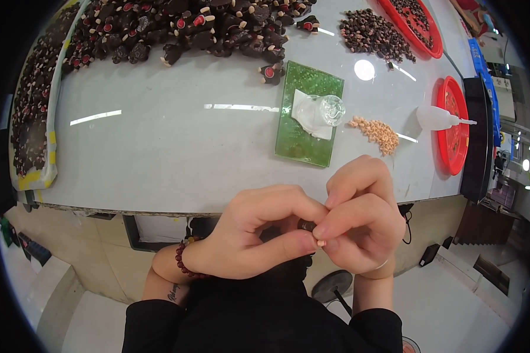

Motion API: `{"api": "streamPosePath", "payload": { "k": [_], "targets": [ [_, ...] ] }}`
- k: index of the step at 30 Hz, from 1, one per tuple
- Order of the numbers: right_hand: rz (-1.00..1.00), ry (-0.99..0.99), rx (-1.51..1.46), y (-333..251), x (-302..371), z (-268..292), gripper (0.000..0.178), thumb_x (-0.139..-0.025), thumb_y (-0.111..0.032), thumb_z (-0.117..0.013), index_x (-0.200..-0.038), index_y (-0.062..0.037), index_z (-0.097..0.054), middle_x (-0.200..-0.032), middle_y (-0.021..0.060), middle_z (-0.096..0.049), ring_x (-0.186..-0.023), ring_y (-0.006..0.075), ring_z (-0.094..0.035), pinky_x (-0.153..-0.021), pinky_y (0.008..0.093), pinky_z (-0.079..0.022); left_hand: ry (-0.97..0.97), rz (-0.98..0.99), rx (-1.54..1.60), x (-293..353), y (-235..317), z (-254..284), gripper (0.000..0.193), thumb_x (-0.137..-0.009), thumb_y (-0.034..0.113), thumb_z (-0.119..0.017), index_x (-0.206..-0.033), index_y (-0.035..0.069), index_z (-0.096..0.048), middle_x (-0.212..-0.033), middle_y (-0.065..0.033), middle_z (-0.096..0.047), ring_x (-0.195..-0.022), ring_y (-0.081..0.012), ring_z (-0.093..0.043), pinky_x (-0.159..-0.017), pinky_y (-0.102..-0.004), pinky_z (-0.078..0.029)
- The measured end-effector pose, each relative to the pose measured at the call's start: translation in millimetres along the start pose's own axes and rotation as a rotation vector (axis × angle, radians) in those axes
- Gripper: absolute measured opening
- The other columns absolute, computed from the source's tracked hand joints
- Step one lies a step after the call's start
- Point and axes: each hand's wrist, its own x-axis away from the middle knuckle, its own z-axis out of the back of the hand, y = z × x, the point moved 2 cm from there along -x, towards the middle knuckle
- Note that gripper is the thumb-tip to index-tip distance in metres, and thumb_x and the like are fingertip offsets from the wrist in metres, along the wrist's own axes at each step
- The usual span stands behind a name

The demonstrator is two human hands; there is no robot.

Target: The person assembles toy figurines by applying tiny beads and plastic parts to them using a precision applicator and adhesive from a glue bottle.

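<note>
My left hand (pixel 265 232) is closed, with a small dark brown piece (pixel 305 225) between its thumb and fingers. Fingertips of my right hand (pixel 362 220) meet it there and pinch a tiny beige piece (pixel 321 243) beside the brown one. Both hands are in front of the table's near edge. Just beyond them a green board (pixel 306 152) carries a folded white tissue (pixel 305 115) and a small clear cup (pixel 332 110). To the board's right is a little heap of tiny beige pieces (pixel 378 134).
Dark brown figures (pixel 203 38) with red and beige parts are heaped at the back left. A long tray (pixel 52 138) stands far left. Small brown pieces (pixel 374 35), a red tray (pixel 433 47), a white squeeze bottle (pixel 434 117) and a red plate (pixel 460 100) are at right.
</note>
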Motion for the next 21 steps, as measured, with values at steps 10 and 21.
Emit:
{"api": "streamPosePath", "payload": {
  "k": [10, 21],
  "targets": [
    [0.119, 0.045, 0.244, -7.2, -0.9, 3.6, 0.031, -0.053, 0.006, -0.071, -0.082, -0.0036, -0.068, -0.077, 0.0056, -0.062, -0.066, 0.0191, -0.058, -0.055, 0.0273, -0.045, 0.135, -0.355, -0.782, 3.0, 22.0, 4.5, 0.023, -0.069, 0.014, -0.081, -0.085, 0.006, -0.066, -0.073, -0.0031, -0.058, -0.056, -0.0121, -0.049, -0.047, -0.0229, -0.037],
    [0.077, 0.086, 0.444, -9.3, -11.1, 8.7, 0.029, -0.053, 0.009, -0.07, -0.079, -0.0032, -0.066, -0.076, 0.0059, -0.062, -0.065, 0.0201, -0.057, -0.057, 0.0271, -0.045, 0.202, -0.406, -0.885, 1.5, 21.8, 11.0, 0.025, -0.075, 0.016, -0.077, -0.094, 0.003, -0.067, -0.076, -0.0057, -0.059, -0.058, -0.0135, -0.052, -0.05, -0.0227, -0.042]
  ]
}}
